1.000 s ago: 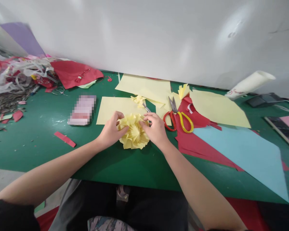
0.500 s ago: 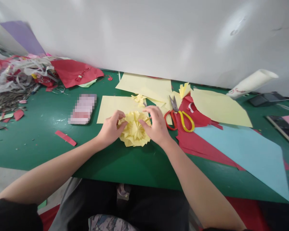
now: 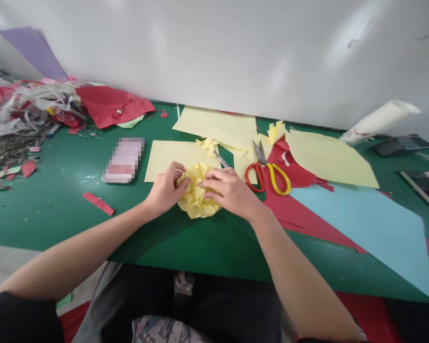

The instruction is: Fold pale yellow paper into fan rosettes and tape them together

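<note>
A round, pleated yellow paper flower (image 3: 197, 206) lies on the green table in front of me. My left hand (image 3: 168, 188) pinches its upper left edge between thumb and fingers. From the right, my right hand (image 3: 228, 190) reaches over the flower, with curled fingers and thumb gripping the folds near its centre and covering much of that side. Just beyond sit a crumpled yellow paper piece (image 3: 208, 146) and a thin metal blade or tool (image 3: 221, 159), partly hidden behind my right hand. Scissors (image 3: 266, 166) with red and yellow handles lie to the right, blades apart.
Yellow sheets (image 3: 214, 125) lie behind, red paper (image 3: 289, 209) and a blue sheet (image 3: 372, 228) to the right. At left are a pixelated phone (image 3: 123, 159), a red strip (image 3: 98, 204) and a tangled heap of ribbons (image 3: 39, 107). A white roll (image 3: 381, 121) leans against the wall.
My right hand has turned and shifted its fingers from the flower's right rim in over its centre. The left hand stays at the upper left edge.
</note>
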Available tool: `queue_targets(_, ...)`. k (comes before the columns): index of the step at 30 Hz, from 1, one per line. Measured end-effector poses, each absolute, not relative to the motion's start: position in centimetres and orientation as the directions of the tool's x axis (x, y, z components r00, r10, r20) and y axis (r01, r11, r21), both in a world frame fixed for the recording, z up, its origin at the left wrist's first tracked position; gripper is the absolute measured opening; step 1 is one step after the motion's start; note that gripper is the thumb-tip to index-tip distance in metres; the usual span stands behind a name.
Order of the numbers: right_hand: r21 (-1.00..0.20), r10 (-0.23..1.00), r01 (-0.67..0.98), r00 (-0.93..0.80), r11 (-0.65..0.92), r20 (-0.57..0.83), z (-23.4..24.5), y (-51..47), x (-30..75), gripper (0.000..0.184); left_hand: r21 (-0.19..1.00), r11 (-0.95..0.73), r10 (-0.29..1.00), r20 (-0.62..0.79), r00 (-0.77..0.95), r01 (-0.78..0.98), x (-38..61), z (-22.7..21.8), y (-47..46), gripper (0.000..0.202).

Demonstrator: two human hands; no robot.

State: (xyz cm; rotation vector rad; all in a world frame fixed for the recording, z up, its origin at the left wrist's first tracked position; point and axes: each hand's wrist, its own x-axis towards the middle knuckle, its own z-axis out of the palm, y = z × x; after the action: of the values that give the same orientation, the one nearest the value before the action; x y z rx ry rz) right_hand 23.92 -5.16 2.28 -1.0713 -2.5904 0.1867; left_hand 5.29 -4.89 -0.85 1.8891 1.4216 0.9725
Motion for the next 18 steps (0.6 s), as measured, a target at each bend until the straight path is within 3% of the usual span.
queue_targets(10,-0.318,0.751,0.681,-0.607,0.660,0.259,1.84,-4.89,23.73,0.019,0.880,-0.097,0.965,-0.032,0.261,0.464,5.19,-0.92,-5.00,0.055)
queue_targets(18,-0.335,0.729,0.650,-0.641,0.683,0.242,1.97,-4.98,23.64,0.016,0.949,-0.050,0.947,-0.054,0.318,0.312,4.94,-1.54,-4.50,0.034)
